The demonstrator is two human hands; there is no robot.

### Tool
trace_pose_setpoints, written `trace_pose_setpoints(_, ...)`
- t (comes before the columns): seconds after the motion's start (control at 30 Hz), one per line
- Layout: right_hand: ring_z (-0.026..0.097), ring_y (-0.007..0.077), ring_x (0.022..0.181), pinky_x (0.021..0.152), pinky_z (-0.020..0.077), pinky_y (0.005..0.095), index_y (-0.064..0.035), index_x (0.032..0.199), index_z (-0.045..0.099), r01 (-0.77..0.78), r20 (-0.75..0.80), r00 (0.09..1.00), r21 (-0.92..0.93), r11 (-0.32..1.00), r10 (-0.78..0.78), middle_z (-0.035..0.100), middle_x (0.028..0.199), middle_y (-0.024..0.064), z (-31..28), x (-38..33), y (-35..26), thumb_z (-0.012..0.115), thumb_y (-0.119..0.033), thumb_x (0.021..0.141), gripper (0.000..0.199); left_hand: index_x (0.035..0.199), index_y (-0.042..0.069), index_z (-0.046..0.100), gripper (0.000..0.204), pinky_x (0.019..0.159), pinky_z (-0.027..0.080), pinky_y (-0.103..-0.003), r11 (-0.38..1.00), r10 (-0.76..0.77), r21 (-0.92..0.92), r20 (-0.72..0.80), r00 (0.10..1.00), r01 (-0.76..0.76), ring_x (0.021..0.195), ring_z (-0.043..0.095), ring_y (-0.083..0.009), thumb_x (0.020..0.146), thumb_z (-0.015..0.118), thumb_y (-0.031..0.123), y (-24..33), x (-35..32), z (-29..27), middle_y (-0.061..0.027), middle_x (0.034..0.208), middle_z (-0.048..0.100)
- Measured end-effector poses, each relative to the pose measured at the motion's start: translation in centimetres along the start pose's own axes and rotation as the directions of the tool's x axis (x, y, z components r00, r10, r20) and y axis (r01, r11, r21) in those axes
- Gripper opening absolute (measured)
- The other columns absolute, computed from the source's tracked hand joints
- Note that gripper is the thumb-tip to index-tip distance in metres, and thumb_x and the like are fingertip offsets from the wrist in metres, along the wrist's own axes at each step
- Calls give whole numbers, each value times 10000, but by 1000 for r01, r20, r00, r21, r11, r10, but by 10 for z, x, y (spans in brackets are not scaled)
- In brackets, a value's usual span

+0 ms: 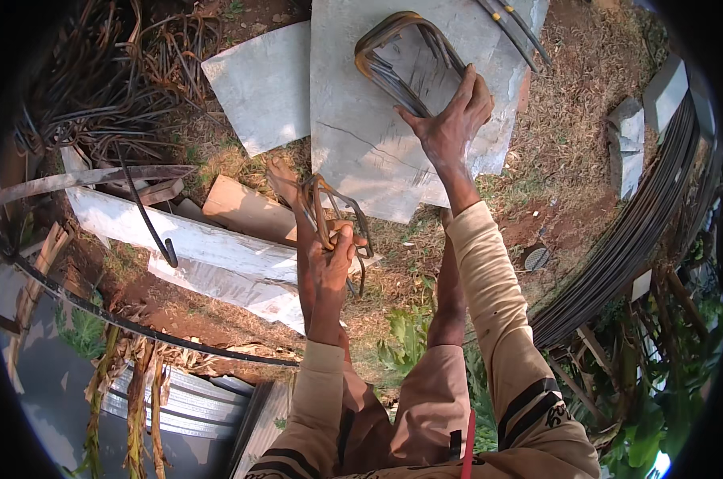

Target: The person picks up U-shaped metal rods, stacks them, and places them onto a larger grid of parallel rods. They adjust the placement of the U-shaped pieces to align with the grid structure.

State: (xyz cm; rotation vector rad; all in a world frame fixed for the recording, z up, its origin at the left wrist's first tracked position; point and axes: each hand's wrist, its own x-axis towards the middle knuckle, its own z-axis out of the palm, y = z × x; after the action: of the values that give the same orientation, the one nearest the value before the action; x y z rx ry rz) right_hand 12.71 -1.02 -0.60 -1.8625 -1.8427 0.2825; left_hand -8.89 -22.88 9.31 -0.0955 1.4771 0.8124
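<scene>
Right hand (451, 120) reaches forward, fingers wrapped around one side of a stack of bent rebar stirrups (405, 60) lying on a grey stone slab (361, 136). Left hand (331, 259) clenched around a smaller bent wire loop (336, 209), held above the ground near the knees. Long coil of steel rods (641, 231) curves along the right. Tangled rusty wire pile (106, 72) top left, well apart from both hands.

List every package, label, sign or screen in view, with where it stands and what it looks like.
No packages, labels, signs or screens show.
Nearest thing: a flat tan board, unmarked, on the ground left of the left hand.
The right hand rests on rusty bent-rod loops on a grey slab.
</scene>
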Motion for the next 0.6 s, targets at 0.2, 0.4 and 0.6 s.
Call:
trace_pose_setpoints(0.2, 330, 423, 1355, 1150, 222, 630, -48, 1616, 219, -3, 9, 1000, 54, 999, 3, 364, 1470, 232, 5, 3, 3, 1049, -439, 487, 1455, 1131, 83, 673, 348, 506, 361, -202, 999, 45, 24, -37, 998, -44, 627, 562, -67, 999, 749, 395, 7, 8, 11, -78, 797, 736)
trace_pose_setpoints(0.4, 332, 420, 1354, 1149, 233, 630, -43, 1616, 225, 0, 11, 1000, 32, 1000, 0, 362, 1468, 228, 7, -1, 5, 1053, -452, 479, 1465, 1121, 86, 672, 324, 499, 360, -208, 984, 40, 177, -113, 993, -19, 631, 598, -74, 1000, 753, 375, 18, 1, 26, -83, 784, 728)
trace_pose_setpoints(0.6, 333, 423, 1350, 1145, 238, 627, -46, 1619, 217, -45, 39, 998, 24, 999, 44, 359, 1470, 229, 5, 2, 4, 1052, -449, 491, 1460, 1109, 80, 670, 311, 488, 351, -212, 990, 109, 103, -73, 991, -101, 610, 571, -68, 1003, 751, 361, 10, 3, 20, -95, 780, 730)
